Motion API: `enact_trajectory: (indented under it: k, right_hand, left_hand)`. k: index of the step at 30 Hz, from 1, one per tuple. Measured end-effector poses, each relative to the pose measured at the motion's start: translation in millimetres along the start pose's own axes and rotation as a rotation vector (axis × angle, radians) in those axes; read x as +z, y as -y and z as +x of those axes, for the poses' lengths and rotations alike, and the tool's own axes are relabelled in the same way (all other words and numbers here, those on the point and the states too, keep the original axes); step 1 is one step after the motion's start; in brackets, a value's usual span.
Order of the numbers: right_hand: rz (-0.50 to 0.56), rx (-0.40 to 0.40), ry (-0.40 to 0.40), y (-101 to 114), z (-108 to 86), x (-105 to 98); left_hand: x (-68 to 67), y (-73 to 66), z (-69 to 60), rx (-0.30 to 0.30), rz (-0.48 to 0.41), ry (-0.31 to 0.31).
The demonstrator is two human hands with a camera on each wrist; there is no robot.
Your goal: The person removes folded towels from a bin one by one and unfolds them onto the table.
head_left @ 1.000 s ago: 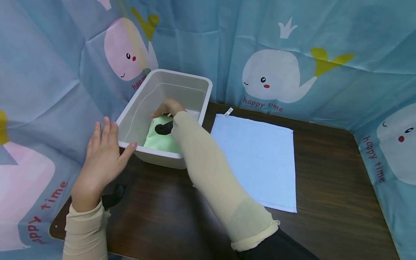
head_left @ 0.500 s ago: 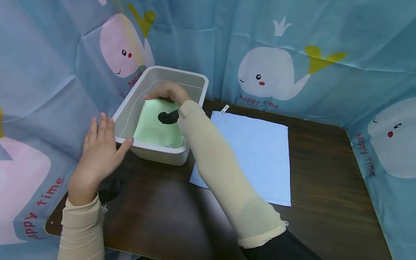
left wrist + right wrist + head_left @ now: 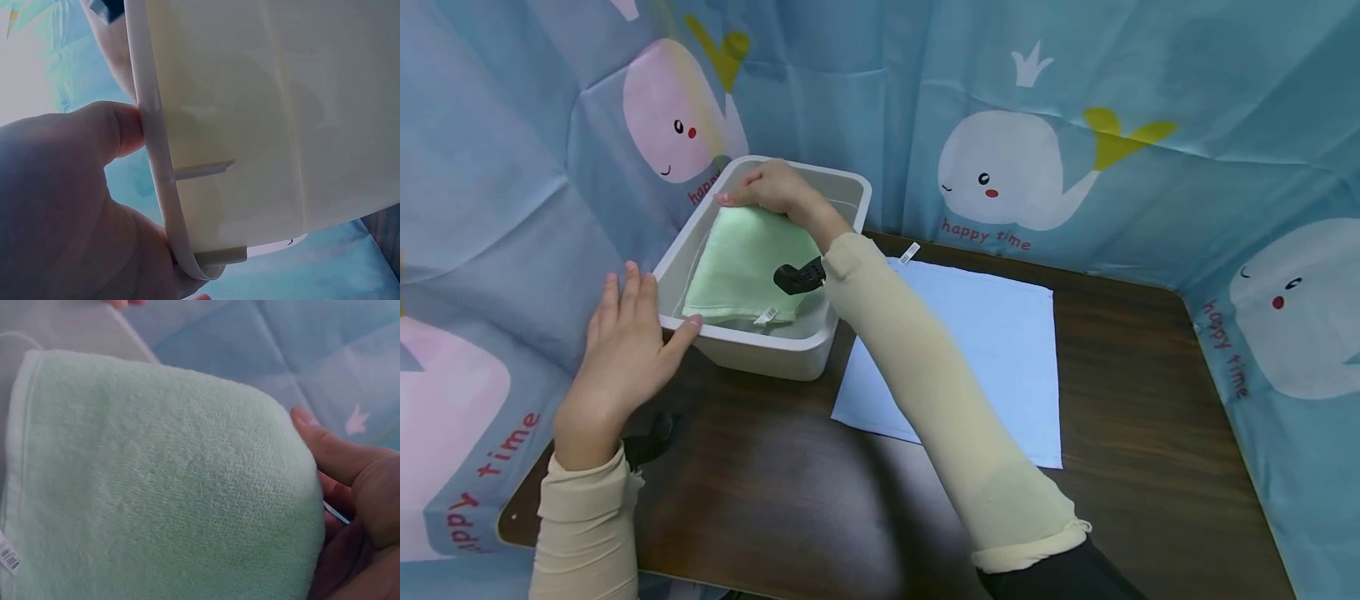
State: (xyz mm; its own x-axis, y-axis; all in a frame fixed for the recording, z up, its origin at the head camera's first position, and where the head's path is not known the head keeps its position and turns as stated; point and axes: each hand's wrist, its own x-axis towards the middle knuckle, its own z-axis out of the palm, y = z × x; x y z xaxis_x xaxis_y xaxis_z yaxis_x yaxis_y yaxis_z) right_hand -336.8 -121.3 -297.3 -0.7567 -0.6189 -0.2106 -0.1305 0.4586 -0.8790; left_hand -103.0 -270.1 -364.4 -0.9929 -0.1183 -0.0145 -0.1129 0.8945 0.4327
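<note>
My right hand [image 3: 778,192] pinches the top edge of a folded light green towel [image 3: 748,258], which hangs over the inside of a grey plastic bin [image 3: 775,358]. In the right wrist view, the thumb and fingers of the right hand [image 3: 356,500] grip one side of the green towel [image 3: 169,475], with a white label at its lower left. My left hand [image 3: 617,358] lies with straight fingers against the bin's near left corner. In the left wrist view, the left hand [image 3: 81,187] touches the rim of the bin [image 3: 159,144].
A light blue towel [image 3: 1000,350] lies flat on the dark wooden table [image 3: 760,467], right of the bin and partly behind the right forearm. A white tag [image 3: 909,253] sticks out at its far left corner. A blue curtain with whale prints [image 3: 842,92] surrounds the table's back and sides.
My right hand has risen toward the bin's far rim, lifting the green towel, whose white label has come into view. The left hand has stayed at the bin's corner.
</note>
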Motion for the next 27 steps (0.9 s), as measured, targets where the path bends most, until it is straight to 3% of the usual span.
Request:
enact_trajectory:
  k: [10,18,27]
  right_hand:
    - [0.069,-0.165,-0.101,27.6,-26.8,-6.7]
    - [0.153,-0.268,-0.175,45.5,-60.5,-7.0]
    - [0.316,-0.354,-0.351,60.8,-113.0,-41.3]
  left_hand:
    - [0.1,3.4,6.2,0.004,0.013,0.013]
    - [0.0,8.2,6.5,0.022,0.005,0.010]
    - [2.2,11.9,11.3,0.024,-0.009,-0.011]
